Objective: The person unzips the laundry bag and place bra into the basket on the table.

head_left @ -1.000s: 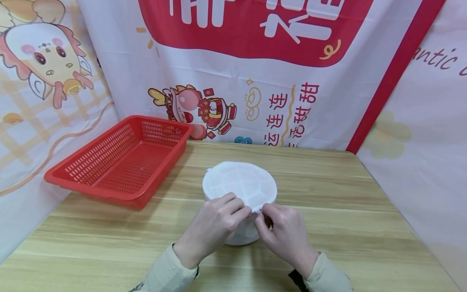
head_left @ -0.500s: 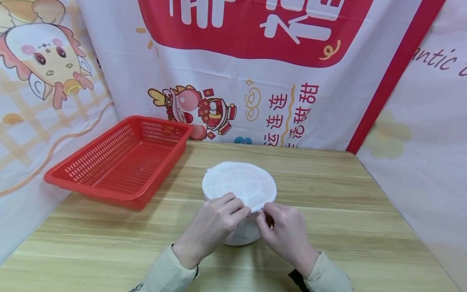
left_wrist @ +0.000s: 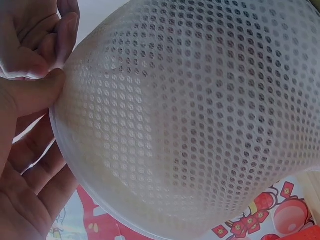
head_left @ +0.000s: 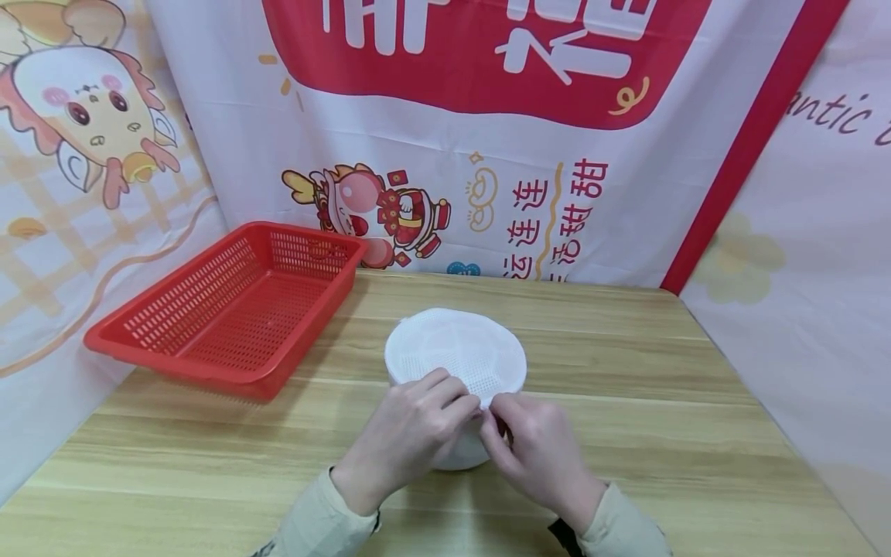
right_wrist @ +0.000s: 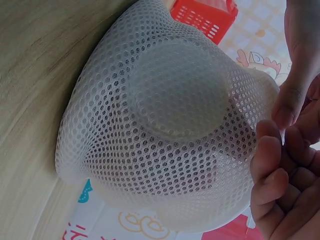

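Observation:
A round white mesh laundry bag (head_left: pixel 452 344) stands upright on the wooden table, its flat mesh top facing up. My left hand (head_left: pixel 416 429) pinches its near rim, thumb on the mesh side and fingers on the top. Right beside it, my right hand (head_left: pixel 539 449) has thumb and forefinger pinched together at the same rim; what lies between those fingertips is hidden. In the left wrist view, the thumb of the left hand (left_wrist: pixel 35 95) presses the bag's edge. A paler round patch (right_wrist: pixel 177 90) shows through the mesh in the right wrist view.
A red plastic basket (head_left: pixel 237 309) with slotted walls sits at the back left of the wooden table (head_left: pixel 668 433). Printed cloth hangings (head_left: pixel 445 131) enclose the table behind and on both sides.
My right hand has slid slightly left along the near rim, closer to the left hand. The left hand stays in place, and the bag has shifted barely.

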### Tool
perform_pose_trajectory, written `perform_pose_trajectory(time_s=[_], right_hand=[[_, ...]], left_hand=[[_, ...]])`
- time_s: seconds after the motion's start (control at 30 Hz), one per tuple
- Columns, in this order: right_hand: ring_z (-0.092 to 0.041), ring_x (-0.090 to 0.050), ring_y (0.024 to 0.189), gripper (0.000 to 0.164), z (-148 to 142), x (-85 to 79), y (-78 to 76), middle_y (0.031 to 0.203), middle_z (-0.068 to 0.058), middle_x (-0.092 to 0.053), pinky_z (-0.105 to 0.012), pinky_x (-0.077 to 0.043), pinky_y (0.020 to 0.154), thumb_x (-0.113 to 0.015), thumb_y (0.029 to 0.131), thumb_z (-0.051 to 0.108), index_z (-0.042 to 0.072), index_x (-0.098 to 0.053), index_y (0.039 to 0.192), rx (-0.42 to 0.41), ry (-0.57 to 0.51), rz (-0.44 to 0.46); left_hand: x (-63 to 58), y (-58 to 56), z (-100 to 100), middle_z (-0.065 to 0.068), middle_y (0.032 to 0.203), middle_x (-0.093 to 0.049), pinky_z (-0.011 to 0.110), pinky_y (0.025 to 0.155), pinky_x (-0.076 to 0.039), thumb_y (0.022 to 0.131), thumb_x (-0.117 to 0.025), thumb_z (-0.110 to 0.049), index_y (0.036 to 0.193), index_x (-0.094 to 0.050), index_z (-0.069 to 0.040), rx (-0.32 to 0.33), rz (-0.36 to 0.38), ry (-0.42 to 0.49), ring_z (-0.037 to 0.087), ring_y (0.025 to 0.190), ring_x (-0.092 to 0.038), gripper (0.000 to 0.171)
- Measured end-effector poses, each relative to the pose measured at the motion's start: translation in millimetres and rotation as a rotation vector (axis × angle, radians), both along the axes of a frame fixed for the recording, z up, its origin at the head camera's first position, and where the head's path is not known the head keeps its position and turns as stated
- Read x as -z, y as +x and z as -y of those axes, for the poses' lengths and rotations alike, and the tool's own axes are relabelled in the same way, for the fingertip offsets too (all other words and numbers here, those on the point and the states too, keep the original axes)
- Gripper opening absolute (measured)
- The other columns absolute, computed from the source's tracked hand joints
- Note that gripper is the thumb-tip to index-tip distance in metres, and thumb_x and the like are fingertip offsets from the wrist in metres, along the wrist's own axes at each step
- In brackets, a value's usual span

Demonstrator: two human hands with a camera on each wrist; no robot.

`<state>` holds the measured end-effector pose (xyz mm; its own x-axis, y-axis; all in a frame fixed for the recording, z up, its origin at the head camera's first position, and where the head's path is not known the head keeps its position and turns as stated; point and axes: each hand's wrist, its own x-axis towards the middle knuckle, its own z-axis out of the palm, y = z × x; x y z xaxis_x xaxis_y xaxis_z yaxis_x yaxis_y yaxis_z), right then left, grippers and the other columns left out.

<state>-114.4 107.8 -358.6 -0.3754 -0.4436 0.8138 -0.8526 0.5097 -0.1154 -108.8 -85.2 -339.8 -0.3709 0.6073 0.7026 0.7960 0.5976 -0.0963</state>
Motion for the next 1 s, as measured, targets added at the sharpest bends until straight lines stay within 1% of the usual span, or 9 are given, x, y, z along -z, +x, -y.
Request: perform_pose_trajectory(time_s=[0.13,0.23,0.33,0.6,0.87,1.0], right_hand=[[0.001,-0.033,0.049,0.021,0.6,0.1,0.5,0.057,0.009,-0.04,-0.011,-0.026,0.043,-0.054,0.08,0.007,0.018,-0.045,0.064,0.021,-0.011,0.007],[0.002,-0.032,0.048,0.023,0.7,0.0,0.9,0.057,0.01,-0.039,-0.011,-0.024,0.043,-0.054,0.08,0.007,0.019,-0.043,0.063,0.039,-0.014,0.014],[0.002,-0.031,0.048,0.024,0.7,0.0,1.2,0.056,0.009,-0.039,-0.011,-0.023,0.042,-0.054,0.079,0.007,0.019,-0.042,0.062,0.051,-0.014,0.026],[0.002,-0.03,0.047,0.024,0.6,0.2,1.6,0.055,0.009,-0.04,-0.011,-0.023,0.042,-0.055,0.079,0.008,0.019,-0.043,0.061,0.068,-0.021,0.038],[0.002,-0.03,0.047,0.024,0.0,0.5,1.0,0.055,0.01,-0.04,-0.012,-0.024,0.042,-0.055,0.079,0.007,0.019,-0.043,0.062,0.078,-0.021,0.046],[0.003,-0.03,0.046,0.025,-1.1,0.9,0.3,0.054,0.009,-0.041,-0.012,-0.023,0.041,-0.055,0.079,0.007,0.02,-0.043,0.061,0.089,-0.027,0.058]], left_hand=[[-1.3,0.6,0.2,-0.001,0.08,-0.059,0.025,0.057,-0.051,0.084,-0.074,-0.008,0.087,-0.071,-0.012,-0.015,-0.024,-0.018,0.013,0.077,-0.058,0.005],[-1.5,0.9,0.8,-0.001,0.08,-0.059,0.025,0.056,-0.05,0.085,-0.073,-0.006,0.087,-0.071,-0.012,-0.02,-0.029,-0.028,0.013,0.076,-0.057,0.007],[-0.9,0.4,1.4,-0.001,0.08,-0.059,0.024,0.056,-0.05,0.082,-0.073,-0.003,0.088,-0.071,-0.012,-0.016,-0.041,-0.028,0.013,0.074,-0.056,0.011],[-1.4,0.5,1.9,-0.001,0.079,-0.058,0.025,0.055,-0.049,0.084,-0.071,-0.004,0.087,-0.07,-0.012,-0.025,-0.048,-0.045,0.013,0.074,-0.055,0.009],[-1.0,-1.2,2.5,-0.001,0.078,-0.058,0.024,0.056,-0.049,0.081,-0.072,-0.001,0.087,-0.07,-0.011,-0.01,-0.065,-0.031,0.013,0.073,-0.056,0.012],[-1.4,-1.5,3.0,-0.001,0.079,-0.059,0.024,0.057,-0.05,0.081,-0.072,0.0,0.087,-0.071,-0.011,-0.005,-0.052,-0.025,0.013,0.074,-0.056,0.013]])
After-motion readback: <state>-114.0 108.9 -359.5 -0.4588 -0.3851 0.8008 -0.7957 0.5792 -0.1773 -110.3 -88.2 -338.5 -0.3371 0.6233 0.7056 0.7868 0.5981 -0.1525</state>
